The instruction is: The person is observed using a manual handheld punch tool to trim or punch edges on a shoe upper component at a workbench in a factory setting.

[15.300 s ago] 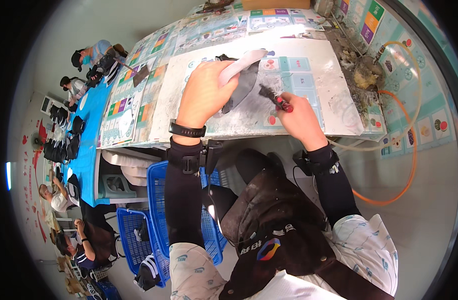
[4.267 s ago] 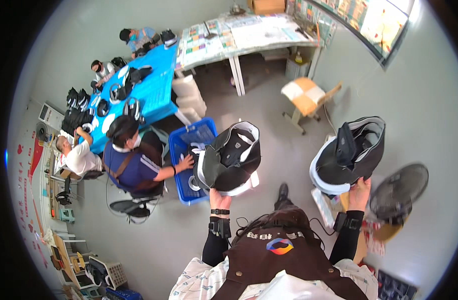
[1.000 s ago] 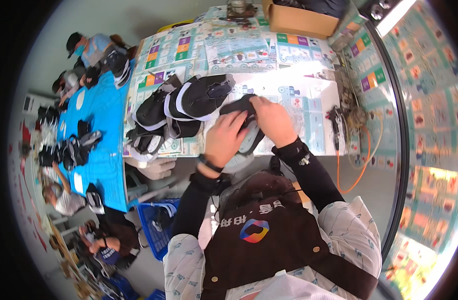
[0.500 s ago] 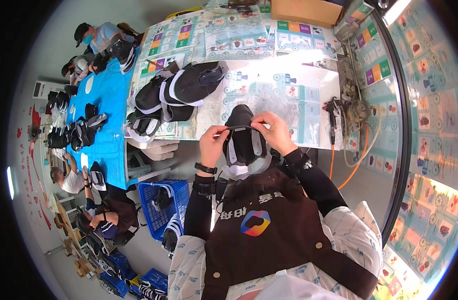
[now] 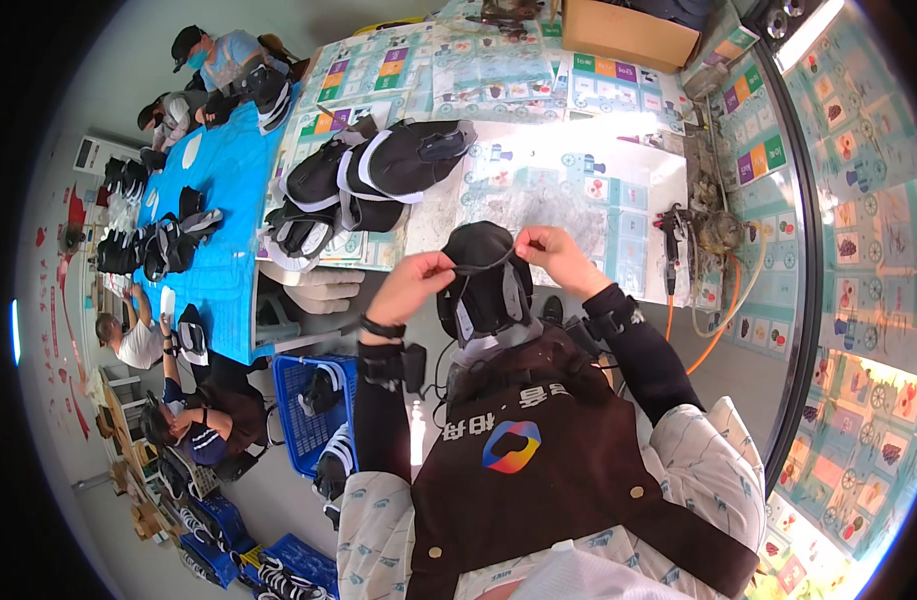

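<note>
A black shoe upper (image 5: 489,300) with grey and white side pieces is held upright in front of my apron, at the table's near edge. Across it runs a thin dark strip (image 5: 485,269), bowed downward between my hands. My left hand (image 5: 406,287) pinches the strip's left end between thumb and fingers. At the other end, my right hand (image 5: 566,262) has its thumb and forefinger pressed together on it. Whether the strip is fastened to the upper cannot be made out. Left of them, several black and white shoe uppers (image 5: 383,165) lie piled on the table.
A blue basket (image 5: 296,410) with shoe uppers stands below left. A black hand tool (image 5: 670,240) and an orange hose (image 5: 716,342) are at the table's right end. A cardboard box (image 5: 628,38) sits at the back. Several co-workers sit around the blue-covered table (image 5: 223,240).
The strip, nearly straight across the upper before, now bows downward. My left hand has shifted slightly left, and my right hand slightly right. The view has shifted a little.
</note>
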Action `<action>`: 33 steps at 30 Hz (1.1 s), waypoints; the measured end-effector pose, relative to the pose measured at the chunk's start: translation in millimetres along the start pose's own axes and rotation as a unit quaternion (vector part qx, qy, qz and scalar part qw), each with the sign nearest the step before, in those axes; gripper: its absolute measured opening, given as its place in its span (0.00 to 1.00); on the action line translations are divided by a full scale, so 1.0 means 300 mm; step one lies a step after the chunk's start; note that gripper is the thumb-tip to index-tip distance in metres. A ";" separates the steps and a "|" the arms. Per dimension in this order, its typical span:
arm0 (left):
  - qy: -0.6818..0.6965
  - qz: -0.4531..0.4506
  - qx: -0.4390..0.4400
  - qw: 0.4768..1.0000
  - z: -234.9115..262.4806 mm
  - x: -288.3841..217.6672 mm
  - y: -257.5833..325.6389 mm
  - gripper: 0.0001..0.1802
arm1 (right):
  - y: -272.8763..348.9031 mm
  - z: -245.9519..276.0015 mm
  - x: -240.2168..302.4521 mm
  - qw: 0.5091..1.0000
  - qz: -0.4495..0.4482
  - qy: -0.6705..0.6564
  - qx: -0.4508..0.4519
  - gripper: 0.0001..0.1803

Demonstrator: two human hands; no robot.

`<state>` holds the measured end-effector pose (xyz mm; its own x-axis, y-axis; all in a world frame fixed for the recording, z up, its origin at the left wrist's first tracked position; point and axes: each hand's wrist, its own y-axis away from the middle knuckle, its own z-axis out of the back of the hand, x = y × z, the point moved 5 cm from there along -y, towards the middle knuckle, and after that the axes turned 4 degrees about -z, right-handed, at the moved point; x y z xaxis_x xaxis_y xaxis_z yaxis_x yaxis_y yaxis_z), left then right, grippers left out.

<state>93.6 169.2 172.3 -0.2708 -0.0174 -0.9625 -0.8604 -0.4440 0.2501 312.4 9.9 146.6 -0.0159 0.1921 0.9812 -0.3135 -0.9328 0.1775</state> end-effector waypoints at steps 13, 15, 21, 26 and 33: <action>-0.346 -0.359 -0.263 0.826 -0.196 -0.334 -0.037 0.06 | 0.012 0.133 0.240 0.983 0.145 0.102 -0.041 0.03; -0.178 -0.216 -0.192 0.941 -0.214 -0.263 -0.092 0.04 | -0.028 0.189 0.186 0.991 0.098 0.095 -0.006 0.06; 0.185 0.002 -0.048 0.982 -0.202 -0.154 -0.201 0.09 | -0.092 0.243 0.142 0.986 -0.058 -0.106 0.114 0.11; 0.238 0.076 -0.058 0.967 -0.185 -0.133 -0.322 0.16 | -0.089 0.267 0.159 0.997 0.048 -0.062 0.007 0.10; -0.093 -0.214 -0.109 0.966 -0.193 -0.254 -0.401 0.30 | -0.110 0.281 0.224 0.888 0.166 0.397 -0.164 0.25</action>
<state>242.5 172.1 209.5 -0.0014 0.3625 -0.9320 -0.8045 -0.5539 -0.2143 401.6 27.9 213.0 -0.7828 0.1993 0.5895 -0.4233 -0.8649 -0.2698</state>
